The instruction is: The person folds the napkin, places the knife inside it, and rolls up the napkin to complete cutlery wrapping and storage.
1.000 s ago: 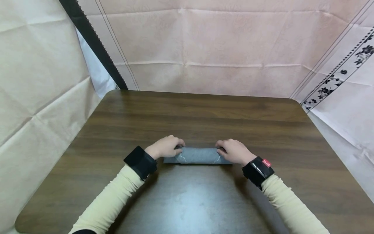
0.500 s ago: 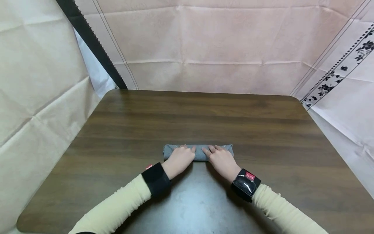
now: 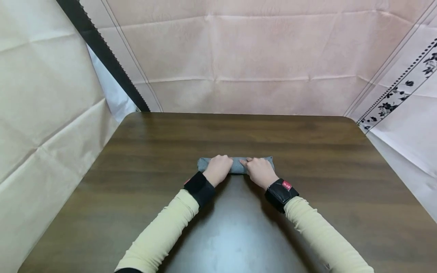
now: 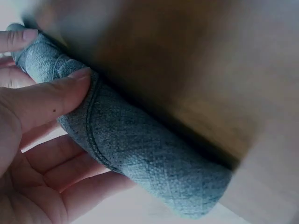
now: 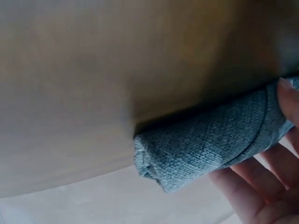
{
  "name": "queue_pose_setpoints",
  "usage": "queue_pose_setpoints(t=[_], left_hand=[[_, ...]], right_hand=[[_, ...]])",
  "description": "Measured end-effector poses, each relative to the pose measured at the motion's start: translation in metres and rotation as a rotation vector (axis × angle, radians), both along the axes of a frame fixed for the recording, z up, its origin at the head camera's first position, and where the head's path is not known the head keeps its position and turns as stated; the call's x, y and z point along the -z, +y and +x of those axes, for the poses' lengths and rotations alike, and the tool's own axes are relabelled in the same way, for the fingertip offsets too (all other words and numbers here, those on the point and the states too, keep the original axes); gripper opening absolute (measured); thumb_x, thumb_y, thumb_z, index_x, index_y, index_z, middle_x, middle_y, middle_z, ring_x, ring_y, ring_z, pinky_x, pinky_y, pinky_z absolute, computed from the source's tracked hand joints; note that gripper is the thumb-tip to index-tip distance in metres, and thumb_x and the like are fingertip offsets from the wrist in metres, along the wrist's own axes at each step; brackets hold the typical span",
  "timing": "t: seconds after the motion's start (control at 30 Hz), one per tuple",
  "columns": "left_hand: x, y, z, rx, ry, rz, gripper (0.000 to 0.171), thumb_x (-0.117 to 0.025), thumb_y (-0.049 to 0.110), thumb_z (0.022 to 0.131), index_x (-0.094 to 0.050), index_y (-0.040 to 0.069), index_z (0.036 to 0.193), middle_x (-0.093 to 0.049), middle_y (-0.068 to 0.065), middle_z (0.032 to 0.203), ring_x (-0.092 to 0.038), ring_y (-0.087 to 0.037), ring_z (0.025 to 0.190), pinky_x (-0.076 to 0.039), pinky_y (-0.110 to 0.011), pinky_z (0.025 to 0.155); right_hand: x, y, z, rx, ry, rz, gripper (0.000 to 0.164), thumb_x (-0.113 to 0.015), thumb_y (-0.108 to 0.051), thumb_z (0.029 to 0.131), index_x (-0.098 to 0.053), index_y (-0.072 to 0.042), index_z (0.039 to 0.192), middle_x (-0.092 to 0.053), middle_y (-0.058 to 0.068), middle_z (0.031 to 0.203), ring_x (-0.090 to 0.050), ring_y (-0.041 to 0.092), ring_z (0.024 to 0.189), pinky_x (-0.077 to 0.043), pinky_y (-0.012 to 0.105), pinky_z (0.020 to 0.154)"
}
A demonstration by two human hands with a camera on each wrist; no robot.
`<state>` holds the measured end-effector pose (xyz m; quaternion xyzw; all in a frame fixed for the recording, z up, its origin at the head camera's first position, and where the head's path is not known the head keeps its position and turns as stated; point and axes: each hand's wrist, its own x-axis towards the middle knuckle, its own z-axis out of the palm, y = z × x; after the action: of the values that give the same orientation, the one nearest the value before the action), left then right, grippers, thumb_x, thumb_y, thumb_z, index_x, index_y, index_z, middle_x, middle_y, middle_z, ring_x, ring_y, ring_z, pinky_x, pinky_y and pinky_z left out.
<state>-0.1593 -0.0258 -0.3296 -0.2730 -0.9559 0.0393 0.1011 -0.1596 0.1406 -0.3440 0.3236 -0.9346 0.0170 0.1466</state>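
A grey-blue cloth (image 3: 239,166), rolled into a tight cylinder, lies crosswise on the table in the head view. My left hand (image 3: 217,170) grips its left part, thumb on the near side and fingers round the far side. The left wrist view shows the woven roll (image 4: 154,140) with a stitched seam line under that thumb. On the right part, my right hand (image 3: 261,172) holds the roll the same way. One end of the roll (image 5: 187,144) juts past the fingers in the right wrist view, its layers slightly loose. In the head view, the hands hide parts of the roll.
The brown wood-grain table (image 3: 170,132) has rounded far corners. Pale creased sheets (image 3: 266,57) hang behind and at both sides, one with a black strip (image 3: 106,57). Black bands (image 3: 281,195) circle both wrists.
Both hands have moved from the roll's ends toward its middle, flattened on top of it, and then closed round it. The roll lies a little farther from me.
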Motion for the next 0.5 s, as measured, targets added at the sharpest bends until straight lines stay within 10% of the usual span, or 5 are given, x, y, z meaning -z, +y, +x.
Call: queue_pose_setpoints(t=[0.5], left_hand=[[0.003,0.008,-0.025,-0.095,-0.06,0.007,0.02,-0.052,0.002,0.091,-0.071,0.007,0.095,-0.065,-0.01,0.088,-0.062,-0.026,0.073,-0.052,-0.036,0.056]], right_hand=[[0.006,0.0,-0.027,0.057,-0.074,-0.055,0.04,-0.068,-0.005,0.077,-0.064,-0.01,0.116,-0.064,0.013,0.107,-0.062,0.031,0.074,-0.049,0.039,0.058]])
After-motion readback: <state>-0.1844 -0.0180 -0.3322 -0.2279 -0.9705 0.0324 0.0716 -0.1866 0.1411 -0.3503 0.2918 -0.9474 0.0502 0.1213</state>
